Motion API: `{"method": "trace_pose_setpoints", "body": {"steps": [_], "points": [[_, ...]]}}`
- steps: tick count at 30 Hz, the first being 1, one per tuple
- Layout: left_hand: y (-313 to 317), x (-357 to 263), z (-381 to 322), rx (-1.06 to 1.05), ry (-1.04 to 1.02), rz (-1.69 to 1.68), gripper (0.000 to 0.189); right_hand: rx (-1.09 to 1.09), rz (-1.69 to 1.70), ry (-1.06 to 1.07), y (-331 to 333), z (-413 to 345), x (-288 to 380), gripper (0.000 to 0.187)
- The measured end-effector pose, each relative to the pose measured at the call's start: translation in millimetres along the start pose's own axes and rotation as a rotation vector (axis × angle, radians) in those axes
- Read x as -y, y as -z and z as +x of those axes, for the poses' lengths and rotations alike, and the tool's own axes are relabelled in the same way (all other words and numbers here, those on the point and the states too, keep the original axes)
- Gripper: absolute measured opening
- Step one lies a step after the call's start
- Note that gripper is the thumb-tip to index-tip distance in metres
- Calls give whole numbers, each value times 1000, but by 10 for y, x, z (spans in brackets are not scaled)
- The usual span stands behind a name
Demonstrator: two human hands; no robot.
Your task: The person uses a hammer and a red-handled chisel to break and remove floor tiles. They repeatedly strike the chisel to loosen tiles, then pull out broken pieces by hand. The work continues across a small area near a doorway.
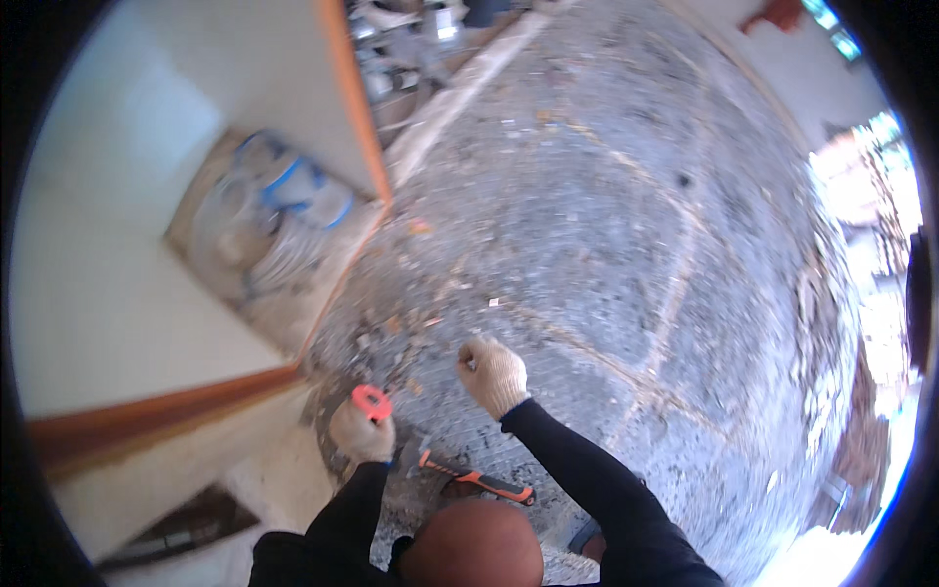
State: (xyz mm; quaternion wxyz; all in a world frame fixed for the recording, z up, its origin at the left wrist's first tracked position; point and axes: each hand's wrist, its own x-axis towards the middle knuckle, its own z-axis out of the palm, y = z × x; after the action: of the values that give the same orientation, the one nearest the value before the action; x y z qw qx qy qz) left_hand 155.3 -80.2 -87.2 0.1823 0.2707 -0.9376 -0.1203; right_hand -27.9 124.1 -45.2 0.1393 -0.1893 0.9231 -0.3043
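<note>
My left hand (362, 433), in a cream knitted glove, is closed on a round red-pink object (372, 402) with a dark centre, whose kind I cannot tell. To the right and farther forward, my right hand (495, 374), gloved alike, is curled above the floor. A small opening shows in its curled fingers; whether it grips something small is unclear. Below both hands a hammer (480, 478) with a black and orange handle lies on the grey floor, its head end hard to make out.
A pale panel with orange-brown edging (161, 400) stands at the left. Inside its opening lie a clear plastic bag (227, 220) and a blue-and-white container (304, 194). Debris (396, 337) litters the rough concrete floor (587, 242). Metallic clutter (411, 66) lies beyond a low ledge (477, 66).
</note>
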Motion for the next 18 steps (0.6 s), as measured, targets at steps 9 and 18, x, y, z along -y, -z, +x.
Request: {"method": "trace_pose_setpoints", "body": {"steps": [9, 18], "points": [[-153, 137, -155, 107, 96, 77, 39, 89, -559, -452, 2135, -1616, -1407, 22], [-90, 119, -88, 53, -9, 39, 31, 23, -354, 10, 1464, -672, -1205, 21]]}}
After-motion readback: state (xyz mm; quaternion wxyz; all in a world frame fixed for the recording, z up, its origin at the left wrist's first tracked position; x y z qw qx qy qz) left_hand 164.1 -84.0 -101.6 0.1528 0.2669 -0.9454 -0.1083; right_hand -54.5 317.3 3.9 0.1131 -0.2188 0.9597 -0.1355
